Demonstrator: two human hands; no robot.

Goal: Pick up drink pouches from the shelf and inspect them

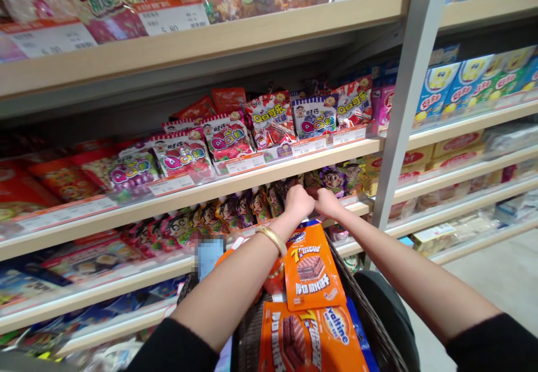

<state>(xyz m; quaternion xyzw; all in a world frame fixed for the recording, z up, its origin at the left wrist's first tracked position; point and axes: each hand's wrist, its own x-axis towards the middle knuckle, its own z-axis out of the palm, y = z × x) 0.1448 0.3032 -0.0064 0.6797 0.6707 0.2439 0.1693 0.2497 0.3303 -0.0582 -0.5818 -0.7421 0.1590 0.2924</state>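
Observation:
Both of my arms reach forward to a lower shelf of small candy bags (pixel 235 209). My left hand (pixel 299 201), with a gold bracelet at the wrist, is closed into a fist at the shelf's front edge. My right hand (pixel 328 203) is closed too and touches the left one. What they grip is hidden behind the fingers. Below my arms sits a dark woven basket (pixel 370 327). Inside it, an orange wafer box (pixel 311 268) stands upright and a second orange box (pixel 311 335) lies nearer to me.
The shelf above carries gummy candy bags (pixel 269 120) behind price tags. A grey metal upright (pixel 403 97) divides this bay from the boxed goods (pixel 462 83) on the right. Pale floor (pixel 496 277) shows at the lower right.

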